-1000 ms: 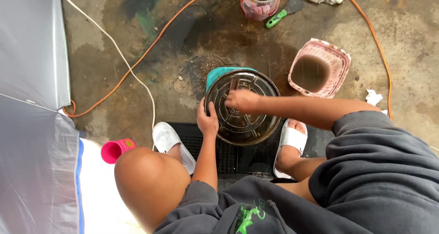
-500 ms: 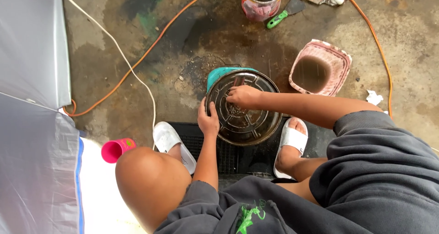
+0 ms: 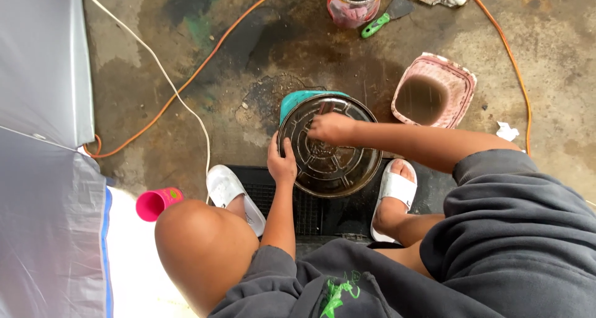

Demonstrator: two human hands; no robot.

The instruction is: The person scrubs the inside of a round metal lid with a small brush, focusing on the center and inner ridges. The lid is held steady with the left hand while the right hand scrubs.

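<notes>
A round dark metal disc with raised ribs point(image 3: 335, 166) lies on the wet concrete between my feet, over a teal basin point(image 3: 298, 99) whose rim shows behind it. My left hand point(image 3: 280, 163) grips the disc's left edge. My right hand point(image 3: 331, 127) presses on the disc's upper face with fingers curled; whether it holds something small is hidden. Both forearms reach down from my dark grey sleeves.
A pink square basket of murky water point(image 3: 433, 91) stands right of the disc. A paint tin point(image 3: 354, 1) and a green-handled scraper point(image 3: 382, 20) lie behind. An orange cable point(image 3: 186, 82) and a white cord point(image 3: 167, 82) cross the floor. A pink cup point(image 3: 158, 203) lies at left.
My right hand has shifted slightly over the disc's upper part. My left hand stays on the disc's left edge.
</notes>
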